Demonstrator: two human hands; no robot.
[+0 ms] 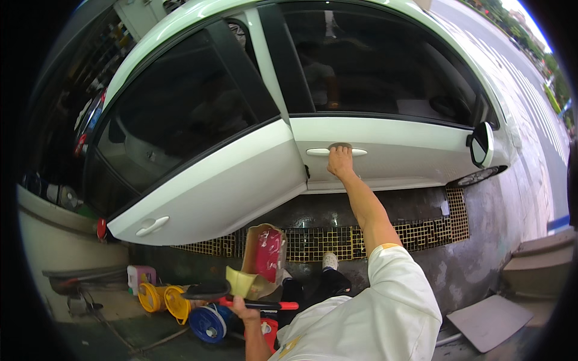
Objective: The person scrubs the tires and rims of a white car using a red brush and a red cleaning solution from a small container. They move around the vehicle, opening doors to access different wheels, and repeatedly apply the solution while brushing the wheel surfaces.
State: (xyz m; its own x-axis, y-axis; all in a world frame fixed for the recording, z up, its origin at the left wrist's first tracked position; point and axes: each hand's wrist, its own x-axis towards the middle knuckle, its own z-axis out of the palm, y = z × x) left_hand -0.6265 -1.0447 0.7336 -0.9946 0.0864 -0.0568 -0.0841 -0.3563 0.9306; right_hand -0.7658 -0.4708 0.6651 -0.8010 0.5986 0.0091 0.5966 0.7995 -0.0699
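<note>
The fingers of my right hand point(341, 161) are hooked around the front door handle point(318, 152) of a white car. That front door point(397, 142) looks closed. To its left, the rear door point(216, 180) stands swung outwards, with its own handle point(153, 225) near the trailing edge. My left hand point(246, 311) grips a tool with a red and black handle point(280, 305), low before my body. Beside that hand are a pale yellow piece point(246, 283) and a black rounded part point(207, 289); whether they belong to the tool I cannot tell.
Yellow floor grating point(316, 243) runs along the car. A brown container with red contents point(267, 252) is near my feet. Yellow buckets point(151, 298), a blue-lidded bucket point(207, 324) and a jug point(141, 279) stand left. A grey board point(490, 322) lies right; the side mirror point(481, 145) juts out.
</note>
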